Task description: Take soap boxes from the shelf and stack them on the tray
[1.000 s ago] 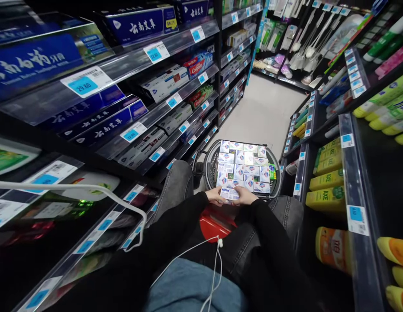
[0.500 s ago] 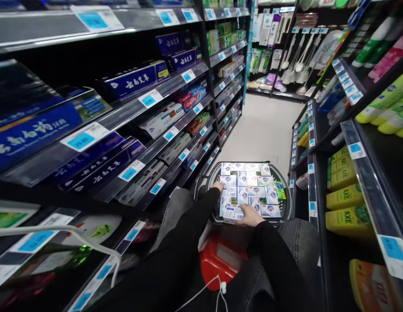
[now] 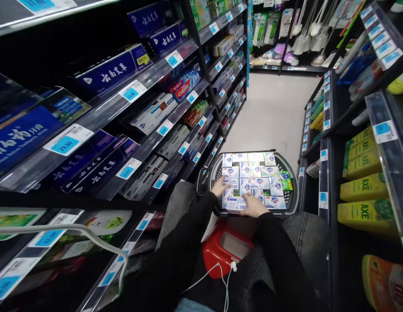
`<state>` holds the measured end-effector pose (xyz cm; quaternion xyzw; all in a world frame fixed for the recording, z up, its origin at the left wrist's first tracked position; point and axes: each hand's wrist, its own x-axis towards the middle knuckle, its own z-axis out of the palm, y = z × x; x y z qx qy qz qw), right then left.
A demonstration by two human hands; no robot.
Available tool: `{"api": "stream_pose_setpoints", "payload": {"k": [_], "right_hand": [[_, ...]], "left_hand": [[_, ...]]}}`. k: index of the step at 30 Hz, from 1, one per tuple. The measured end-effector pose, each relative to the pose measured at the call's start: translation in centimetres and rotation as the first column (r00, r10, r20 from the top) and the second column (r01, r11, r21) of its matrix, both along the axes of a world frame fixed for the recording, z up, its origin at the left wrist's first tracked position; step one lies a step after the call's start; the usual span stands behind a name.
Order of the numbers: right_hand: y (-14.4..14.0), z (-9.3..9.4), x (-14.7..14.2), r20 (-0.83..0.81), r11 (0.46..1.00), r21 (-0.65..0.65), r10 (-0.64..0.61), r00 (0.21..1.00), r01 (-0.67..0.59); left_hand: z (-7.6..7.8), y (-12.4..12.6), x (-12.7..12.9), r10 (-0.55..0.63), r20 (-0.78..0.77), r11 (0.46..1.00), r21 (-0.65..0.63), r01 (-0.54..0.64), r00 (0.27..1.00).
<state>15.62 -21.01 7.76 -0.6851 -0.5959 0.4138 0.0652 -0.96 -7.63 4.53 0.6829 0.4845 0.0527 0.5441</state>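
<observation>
A dark shopping basket [image 3: 289,162] sits on the floor between my knees. It is filled with white-and-blue soap boxes [image 3: 260,183] laid in a flat layer. My right hand [image 3: 254,206] grips the right end of a soap box [image 3: 235,203] at the basket's near left corner. Over the left side of the layer, my left hand [image 3: 220,186] reaches in with fingers stretched out, touching a box [image 3: 233,183] there. A green packet [image 3: 286,180] leans along the basket's right side.
Toothpaste shelves [image 3: 100,115] rise close on my left. Yellow bottles [image 3: 363,190] fill the shelving on my right. Tiled floor [image 3: 269,110] runs ahead to hanging brushes [image 3: 314,28]. A red object [image 3: 220,251] and a white cord [image 3: 227,286] are below me.
My left hand has moved from the basket's left edge onto the boxes. The right hand stays at the near left soap box. The view has tilted down.
</observation>
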Motion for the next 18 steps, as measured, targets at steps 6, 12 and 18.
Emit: {"api": "stream_pose_setpoints", "payload": {"k": [6, 12, 18], "right_hand": [[-0.1, -1.0, -0.3, -0.150, 0.995, 0.085, 0.068, 0.986, -0.056], [-0.2, -1.6, -0.7, -0.397, 0.996, -0.090, -0.031, 0.917, -0.006], [-0.7, -1.6, 0.1, -0.555, 0.819, -0.461, -0.567, 0.609, 0.342]], "left_hand": [[1.8, -6.4, -4.1, -0.370, -0.135, 0.910, 0.146, 0.388, 0.919], [2.3, -7.5, -5.4, -0.302, -0.194, 0.924, 0.182, 0.336, 0.933], [1.7, -7.2, -5.5, -0.241, -0.076, 0.917, 0.309, 0.253, 0.968]]}}
